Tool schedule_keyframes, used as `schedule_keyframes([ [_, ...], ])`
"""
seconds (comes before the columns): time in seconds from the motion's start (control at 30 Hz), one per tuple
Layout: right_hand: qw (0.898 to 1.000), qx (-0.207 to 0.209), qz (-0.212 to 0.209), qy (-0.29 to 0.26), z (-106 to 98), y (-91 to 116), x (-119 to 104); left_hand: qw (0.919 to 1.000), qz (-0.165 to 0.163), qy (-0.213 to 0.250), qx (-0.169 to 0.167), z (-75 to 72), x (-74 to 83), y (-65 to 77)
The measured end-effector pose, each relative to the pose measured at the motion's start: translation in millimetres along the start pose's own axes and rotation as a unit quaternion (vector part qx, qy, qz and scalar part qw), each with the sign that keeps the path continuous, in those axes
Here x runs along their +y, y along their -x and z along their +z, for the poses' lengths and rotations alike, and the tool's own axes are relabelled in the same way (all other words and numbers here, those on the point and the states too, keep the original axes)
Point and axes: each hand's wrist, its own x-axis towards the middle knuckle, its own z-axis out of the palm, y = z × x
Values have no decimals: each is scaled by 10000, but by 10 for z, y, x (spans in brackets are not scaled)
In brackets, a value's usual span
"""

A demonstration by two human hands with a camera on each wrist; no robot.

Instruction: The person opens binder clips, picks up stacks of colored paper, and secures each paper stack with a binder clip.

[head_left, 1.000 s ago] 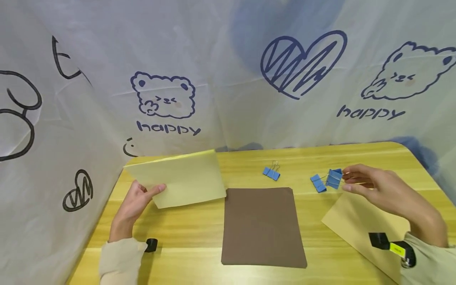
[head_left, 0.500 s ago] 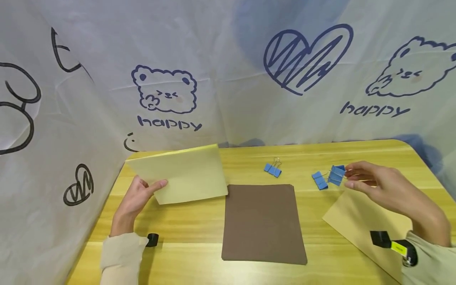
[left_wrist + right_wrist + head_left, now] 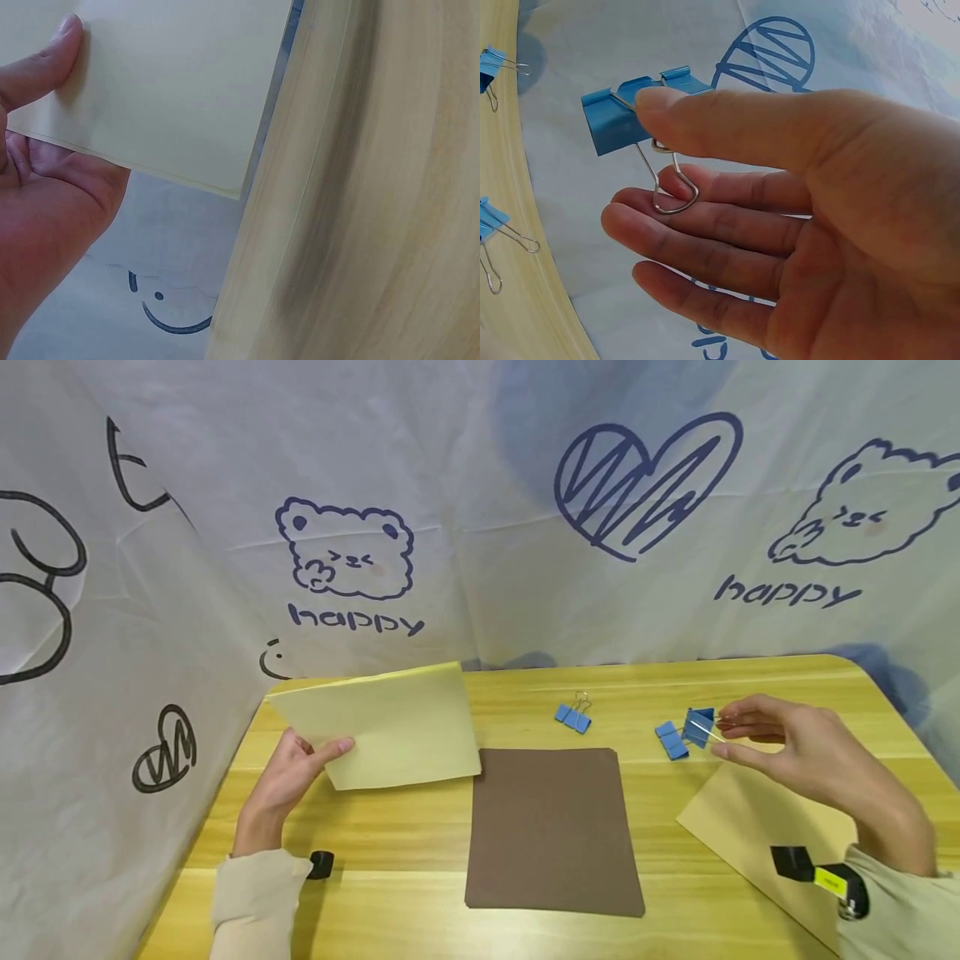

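Note:
My left hand [image 3: 288,772] pinches a pale yellow sheaf of paper [image 3: 390,727] at its lower left, thumb in front and fingers behind. The paper is tilted up off the table, its lower right corner by the brown square sheets [image 3: 555,831]. At the right, my right hand [image 3: 802,752] holds a blue binder clip [image 3: 700,727] by its wire handles, between thumb and fingers. In the right wrist view the thumb presses one handle of the binder clip [image 3: 611,124] and the fingers lie against the other. A second blue clip [image 3: 671,741] lies just left of it.
Another blue binder clip [image 3: 573,718] lies at the back middle of the wooden table [image 3: 390,868]. A tan sheet [image 3: 772,835] lies under my right forearm. White printed cloth [image 3: 480,510] hangs behind the table and along its left.
My right hand has shifted slightly left, and the clip in it has turned, with its handles now more visible. The left hand and its paper hold nearly the same pose.

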Motion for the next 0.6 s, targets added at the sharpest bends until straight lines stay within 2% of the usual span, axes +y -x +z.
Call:
schedule_keyframes([
  [0.6,9999,-118,-116,-50,47,-27,-89,10000,18,-89,34,110,32,-36],
])
